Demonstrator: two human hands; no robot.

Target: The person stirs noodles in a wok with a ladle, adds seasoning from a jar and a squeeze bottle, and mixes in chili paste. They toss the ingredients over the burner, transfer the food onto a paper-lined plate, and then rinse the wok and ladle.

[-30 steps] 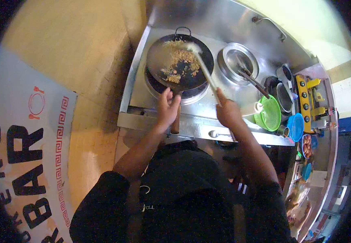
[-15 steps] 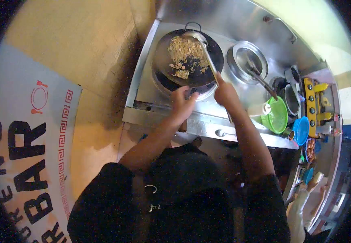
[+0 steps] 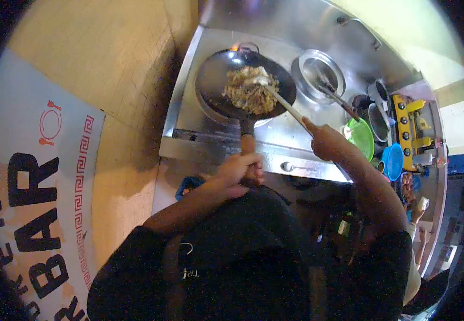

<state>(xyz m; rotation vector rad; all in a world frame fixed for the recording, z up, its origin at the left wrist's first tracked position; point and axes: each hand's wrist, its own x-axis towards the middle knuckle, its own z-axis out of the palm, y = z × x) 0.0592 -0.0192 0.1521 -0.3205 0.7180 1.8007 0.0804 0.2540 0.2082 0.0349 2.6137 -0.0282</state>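
My left hand is wrapped round the wooden handle of a dark wok, close to my apron. In my right hand is the pale, long handle of a ladle, and its metal head rests among the food. Browned, crumbly food that looks like fried rice lies heaped in the middle and near side of the wok. A small orange flame shows at the wok's far rim.
To the right on the steel stove stands a metal pot with a long-handled utensil in it. Further right are a green basin, a blue bowl and a yellow burner unit. Another person's arm shows at the far right.
My left hand has moved back from the wok's near rim and closed on its wooden handle. The ladle head has come nearer, and the food has been gathered together. A flame has appeared.
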